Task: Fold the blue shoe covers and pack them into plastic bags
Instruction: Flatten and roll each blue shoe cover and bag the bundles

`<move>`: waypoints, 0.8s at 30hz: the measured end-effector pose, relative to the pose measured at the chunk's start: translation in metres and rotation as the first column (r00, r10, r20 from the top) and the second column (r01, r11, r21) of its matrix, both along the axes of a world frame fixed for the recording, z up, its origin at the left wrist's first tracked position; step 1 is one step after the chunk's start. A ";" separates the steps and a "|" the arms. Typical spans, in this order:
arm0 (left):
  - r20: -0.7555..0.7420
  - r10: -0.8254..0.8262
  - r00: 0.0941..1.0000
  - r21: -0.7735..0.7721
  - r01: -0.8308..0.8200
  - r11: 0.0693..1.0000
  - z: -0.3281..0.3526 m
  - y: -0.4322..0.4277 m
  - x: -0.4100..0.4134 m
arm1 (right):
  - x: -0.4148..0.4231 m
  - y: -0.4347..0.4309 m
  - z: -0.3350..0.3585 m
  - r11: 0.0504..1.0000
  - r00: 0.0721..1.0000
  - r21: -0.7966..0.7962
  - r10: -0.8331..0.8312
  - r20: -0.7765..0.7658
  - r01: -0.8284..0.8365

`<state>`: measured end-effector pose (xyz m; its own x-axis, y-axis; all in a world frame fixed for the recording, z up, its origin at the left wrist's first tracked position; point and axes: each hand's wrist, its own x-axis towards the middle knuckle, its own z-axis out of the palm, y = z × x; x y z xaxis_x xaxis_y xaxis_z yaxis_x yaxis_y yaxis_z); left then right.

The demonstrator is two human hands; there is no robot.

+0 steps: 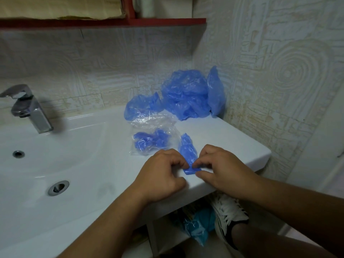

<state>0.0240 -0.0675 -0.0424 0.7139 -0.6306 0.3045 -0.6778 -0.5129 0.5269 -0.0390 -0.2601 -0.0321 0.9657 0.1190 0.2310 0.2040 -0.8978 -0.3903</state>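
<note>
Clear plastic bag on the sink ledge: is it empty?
No, blue shoe covers show through the wall of the clear plastic bag.

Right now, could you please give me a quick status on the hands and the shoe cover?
Left hand and right hand both pinching near end of folded shoe cover on sink ledge. Clear bag lies beside it. Nothing in the way.
</note>
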 end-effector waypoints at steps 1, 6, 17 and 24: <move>0.017 -0.013 1.000 0.011 0.013 1.000 0.000 0.000 -0.001 | 0.000 -0.001 0.000 1.000 1.000 0.004 0.005 0.006 -0.005; -0.005 -0.024 1.000 -0.042 0.024 0.999 -0.004 0.001 0.000 | -0.003 -0.001 -0.001 0.996 0.999 0.079 0.034 -0.042 -0.031; 0.066 0.114 0.991 0.079 -0.119 0.990 -0.005 -0.010 0.000 | 0.009 0.009 -0.006 0.979 0.982 0.111 -0.177 0.071 0.168; 0.150 0.088 0.985 0.048 -0.096 0.994 -0.005 -0.009 -0.001 | 0.004 -0.001 -0.007 0.993 0.997 0.118 0.001 0.076 -0.010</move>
<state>0.0226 -0.0761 -0.0478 0.7192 -0.5832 0.3775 -0.6948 -0.6019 0.3938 -0.0354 -0.2616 -0.0390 0.9444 0.0917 0.3158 0.2415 -0.8453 -0.4765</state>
